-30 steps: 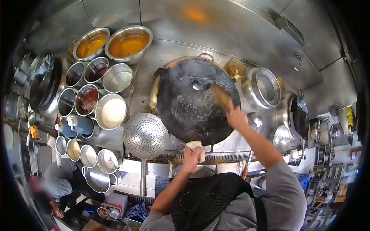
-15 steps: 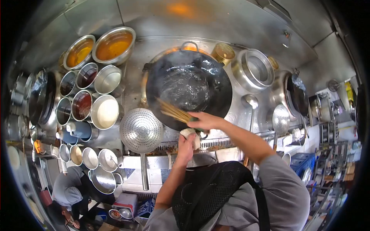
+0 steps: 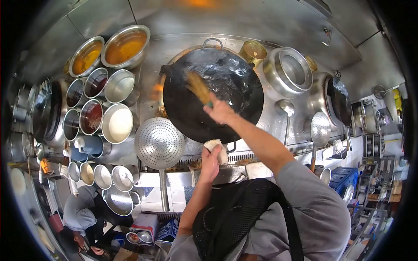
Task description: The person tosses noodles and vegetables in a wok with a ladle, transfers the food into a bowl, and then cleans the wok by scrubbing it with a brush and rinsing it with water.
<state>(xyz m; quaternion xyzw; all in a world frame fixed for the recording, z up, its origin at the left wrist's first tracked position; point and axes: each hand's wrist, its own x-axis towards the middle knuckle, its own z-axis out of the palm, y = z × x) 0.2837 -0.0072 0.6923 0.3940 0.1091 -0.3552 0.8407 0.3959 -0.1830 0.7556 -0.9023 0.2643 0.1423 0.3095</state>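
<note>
A large black wok [image 3: 183, 117] with water in it sits over a burner, and orange flame shows at its left side. My right hand [image 3: 220, 112] is closed round the bound end of a bamboo brush [image 3: 199, 88], whose bristles reach over the wok's inside left of centre. At the wok's near edge, my left hand [image 3: 210, 162] grips a folded pale cloth [image 3: 216, 150] by the near handle. Whether the cloth wraps that handle is hard to see. A perforated strainer [image 3: 159, 141] lies just left of my left hand.
Steel pots of sauces and powders [image 3: 117, 124] and two bowls of orange liquid [image 3: 126, 45] stand at left. A ladle [image 3: 284, 108], nested pots [image 3: 291, 71] and a second strainer [image 3: 320, 129] are on the right. A person [image 3: 80, 211] bends down at lower left.
My right hand and the brush have moved forward from the wok's near edge to over its middle. The water has shifted toward the far side. My left hand stays at the near edge with the cloth.
</note>
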